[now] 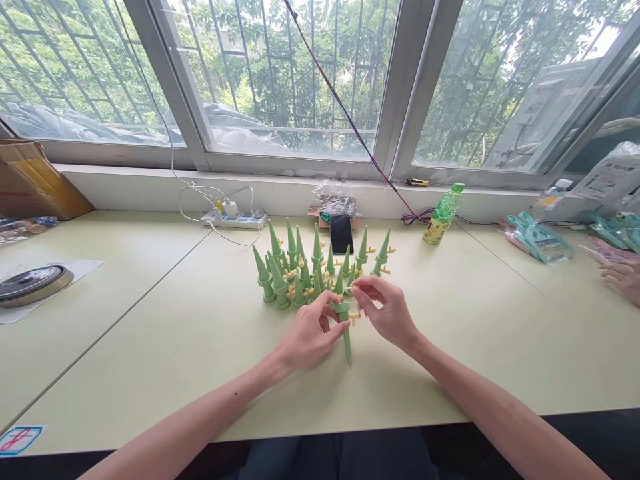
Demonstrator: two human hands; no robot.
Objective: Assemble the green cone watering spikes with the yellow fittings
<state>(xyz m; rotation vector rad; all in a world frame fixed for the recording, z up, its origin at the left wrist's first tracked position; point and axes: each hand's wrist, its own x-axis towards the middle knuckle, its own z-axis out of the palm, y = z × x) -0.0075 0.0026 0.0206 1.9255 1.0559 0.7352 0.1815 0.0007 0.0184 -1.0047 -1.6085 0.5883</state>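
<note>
My left hand (pixel 307 337) pinches a green cone-shaped spike (pixel 346 333) near its wide top, tip pointing down toward me. A small yellow valve piece (pixel 355 317) sticks out of the spike's side. My right hand (pixel 387 310) is closed in a pinch at the spike's top end, fingertips on a small yellow part. Just behind both hands stands a cluster of several upright green spikes (pixel 310 270) with yellow fittings on the pale green table (pixel 200 333).
A black phone (pixel 341 233) leans behind the cluster. A green bottle (pixel 443 213) stands at the right, a power strip (pixel 234 218) at the back. A tape roll (pixel 30 283) lies at the left. Another person's hand (pixel 623 277) rests at the right edge beside teal packets (pixel 537 239).
</note>
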